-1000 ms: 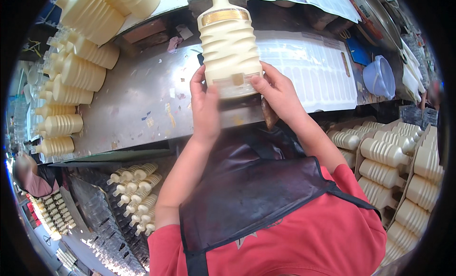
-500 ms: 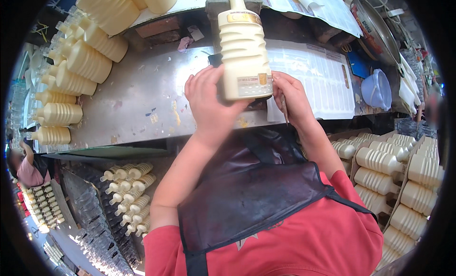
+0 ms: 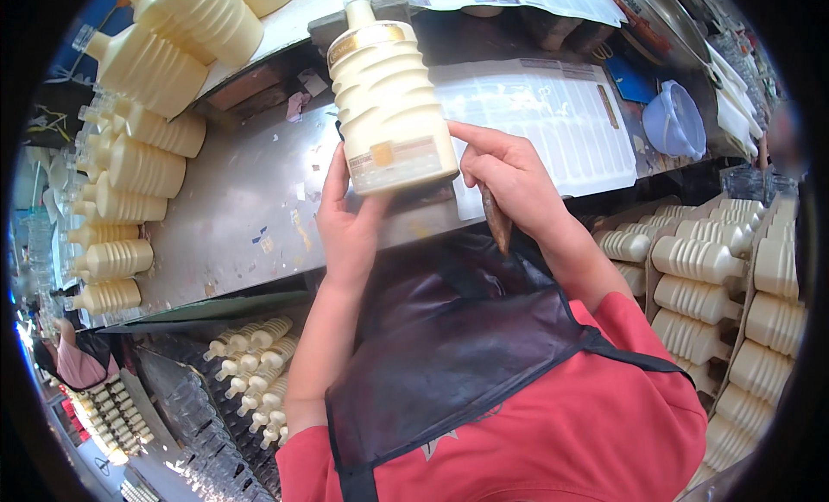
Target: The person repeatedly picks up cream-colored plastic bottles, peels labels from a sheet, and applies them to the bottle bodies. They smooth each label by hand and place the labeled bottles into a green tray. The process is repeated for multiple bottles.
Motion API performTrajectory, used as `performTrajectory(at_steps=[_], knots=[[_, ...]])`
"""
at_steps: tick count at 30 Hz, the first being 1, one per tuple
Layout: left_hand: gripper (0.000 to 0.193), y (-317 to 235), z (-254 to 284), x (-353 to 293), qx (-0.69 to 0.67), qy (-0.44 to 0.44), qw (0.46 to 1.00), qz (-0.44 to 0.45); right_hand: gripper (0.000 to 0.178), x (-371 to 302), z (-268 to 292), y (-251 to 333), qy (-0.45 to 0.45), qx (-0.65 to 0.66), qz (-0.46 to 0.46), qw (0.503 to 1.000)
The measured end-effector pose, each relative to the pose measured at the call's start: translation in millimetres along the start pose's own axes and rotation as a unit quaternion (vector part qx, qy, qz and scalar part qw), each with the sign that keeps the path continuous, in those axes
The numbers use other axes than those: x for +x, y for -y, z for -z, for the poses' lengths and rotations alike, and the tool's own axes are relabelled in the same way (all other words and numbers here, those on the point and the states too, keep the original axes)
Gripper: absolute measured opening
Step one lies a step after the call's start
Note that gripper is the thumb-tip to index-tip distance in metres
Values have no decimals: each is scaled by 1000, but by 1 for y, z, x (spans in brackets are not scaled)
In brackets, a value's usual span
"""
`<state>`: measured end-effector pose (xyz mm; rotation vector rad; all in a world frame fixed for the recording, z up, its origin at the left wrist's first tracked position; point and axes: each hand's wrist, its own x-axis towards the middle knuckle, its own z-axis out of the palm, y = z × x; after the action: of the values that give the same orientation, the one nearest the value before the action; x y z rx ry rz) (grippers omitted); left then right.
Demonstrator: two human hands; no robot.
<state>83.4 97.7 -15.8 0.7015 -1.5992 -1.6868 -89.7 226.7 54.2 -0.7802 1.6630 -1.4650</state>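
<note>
A cream bottle [image 3: 389, 101] with wavy ridged sides, a gold band at its shoulder and a label strip near its base leans over the metal bench, its clear neck pointing away from me. My left hand [image 3: 350, 230] is closed around its lower left side, the thumb by the base. Against the lower right side, near the label, rests the extended index finger of my right hand [image 3: 514, 174]. The other fingers of that hand are curled round a thin brown pointed tool [image 3: 496, 221], which hangs downward. A translucent sheet of labels [image 3: 540, 122] lies beside that hand.
Cream bottles [image 3: 142, 170] line the bench's left side. At the right sit a lilac bucket [image 3: 673, 122] and a blue flat piece [image 3: 630, 77]. Boxes of bottles [image 3: 695, 299] stand low right, more bottles [image 3: 255, 364] low left. Another person [image 3: 82, 359] is far left.
The bottle has shifted left in the picture and turned, so its label faces differently. My right index finger has straightened along its side. The whole view has swung a little.
</note>
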Motion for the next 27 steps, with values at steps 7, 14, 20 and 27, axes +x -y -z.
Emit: performTrajectory(at_steps=[7, 14, 20, 27], knots=[[79, 10, 9, -1, 169, 0, 984, -49, 53, 3, -1, -22, -16, 5, -42, 999], [79, 2, -2, 5, -66, 7, 998, 5, 59, 16, -4, -57, -32, -9, 2, 999], [68, 10, -17, 13, -22, -41, 999, 19, 64, 14, -15, -34, -47, -140, -20, 989], [68, 10, -20, 12, -54, -46, 997, 20, 66, 14, -16, -36, -60, -127, -24, 990]])
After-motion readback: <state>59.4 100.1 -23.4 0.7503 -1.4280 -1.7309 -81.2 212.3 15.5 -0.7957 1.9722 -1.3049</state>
